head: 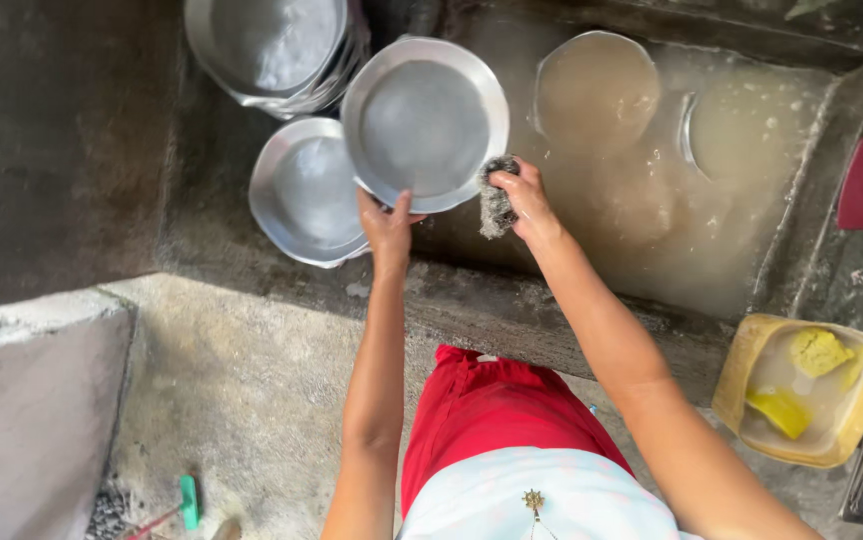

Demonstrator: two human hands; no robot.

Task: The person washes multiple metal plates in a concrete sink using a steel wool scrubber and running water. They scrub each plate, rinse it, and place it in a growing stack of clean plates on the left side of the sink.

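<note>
over murky concrete basin point(812, 130), left hand point(387, 225) gripping steel plate point(424, 122), rough cement floor point(242, 390)

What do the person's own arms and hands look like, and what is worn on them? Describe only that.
Both arms are bare from shoulder to wrist: no sleeves, gloves, watch or bracelets show. The left hand and right hand show no rings on the fingers. Both forearms are long and slim.

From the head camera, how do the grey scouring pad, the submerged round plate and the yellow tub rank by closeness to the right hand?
1. Grey scouring pad, gripped in the right hand.
2. Submerged round plate, in the murky water above the hand.
3. Yellow tub, far right on the ledge.
</note>
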